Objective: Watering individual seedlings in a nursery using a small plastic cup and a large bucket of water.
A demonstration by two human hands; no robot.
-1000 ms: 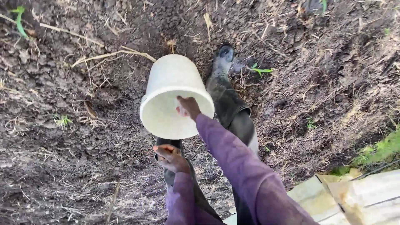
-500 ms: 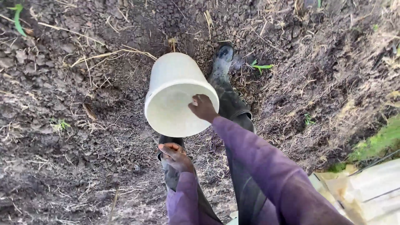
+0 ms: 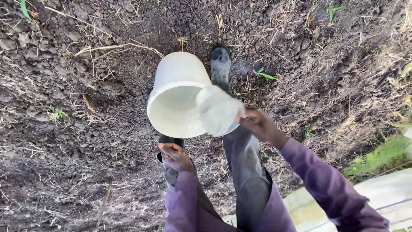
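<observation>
A white plastic bucket [image 3: 180, 79] hangs tilted in front of me, its open mouth facing up at me. My left hand [image 3: 175, 157] is curled just below its rim and seems to grip it by the edge or handle. My right hand [image 3: 262, 126] is out to the right of the bucket, closed on a clear, blurred plastic cup [image 3: 219, 109] that overlaps the bucket's rim. Both arms are in purple sleeves. The inside of the bucket looks pale and bare where it shows.
I stand on dark, cracked soil strewn with dry straw. My right dark rubber boot [image 3: 220, 62] points ahead past the bucket. Green grass [image 3: 382, 157] and a pale slab [image 3: 377, 195] lie at the lower right.
My right hand has come away from the bucket's rim to the right and now holds the clear cup, which was not visible before. The bucket has stayed roughly in place.
</observation>
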